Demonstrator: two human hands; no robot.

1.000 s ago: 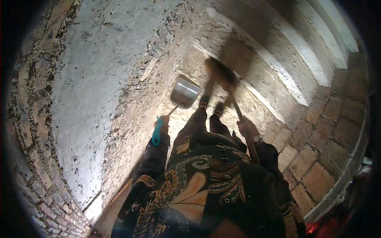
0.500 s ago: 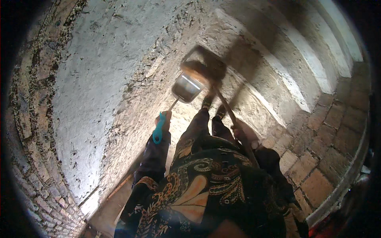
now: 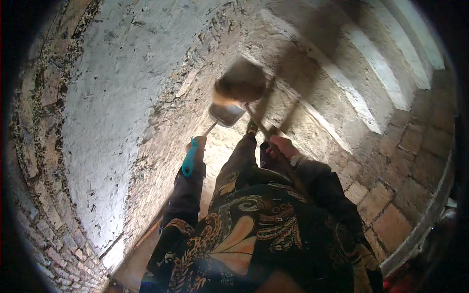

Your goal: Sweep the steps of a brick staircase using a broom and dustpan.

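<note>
My left hand [image 3: 200, 148] is closed around the teal handle of a scoop [image 3: 226, 116], which has a thin rod and a grey, rounded-square head. Wrapped round a long wooden shaft is my right hand [image 3: 284, 146]. The shaft belongs to a long-handled tool [image 3: 257, 121] with a broad grey-brown head, smeared by motion; it looks like a shovel, but its exact kind is unclear. That head overlaps the far part of the scoop in view; whether they touch I cannot tell. Both heads are beyond my feet, near the corner of wall and steps.
A rough plastered wall [image 3: 112, 97] rises on the left, crumbling near its foot. Worn steps with pale edges [image 3: 364, 115] climb at the far right. Brick paving [image 3: 391, 219] lies to the right, and my patterned garment [image 3: 259, 229] fills the lower middle.
My right hand has moved left and away from me, carrying the tool's blurred head left over the scoop. My left hand and the scoop have shifted slightly left.
</note>
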